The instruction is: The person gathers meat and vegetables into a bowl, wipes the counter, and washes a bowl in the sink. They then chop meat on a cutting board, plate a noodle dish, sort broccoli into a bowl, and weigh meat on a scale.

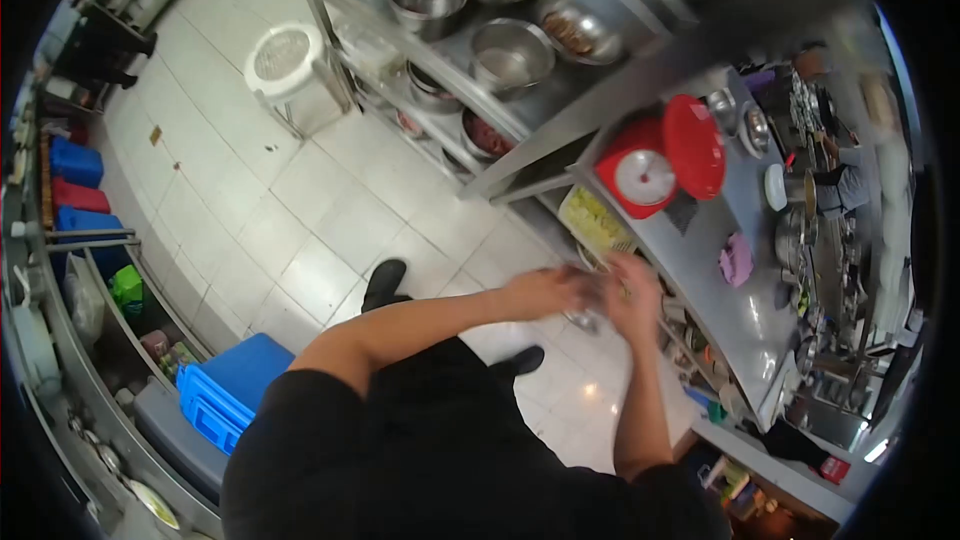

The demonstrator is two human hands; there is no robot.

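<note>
My left hand (545, 293) reaches across in front of my body, its fingers smeared by motion. Close beside it is my right hand (634, 298), with fingers bent inward. A dark blur lies between the two hands, and I cannot make out what it is. Both hands are in the air over the tiled floor, near the edge of the steel table (735, 330). Just beyond them, a tray of chopped pale-green vegetables (595, 219) sits under the tabletop.
A red kitchen scale (640, 175) and a purple cloth (736, 260) lie on the table. Steel bowls (512, 53) fill the shelves ahead. A white stool (285, 55) stands on the floor. To my left are a blue-lidded bin (240, 385) and an open drawer (110, 325).
</note>
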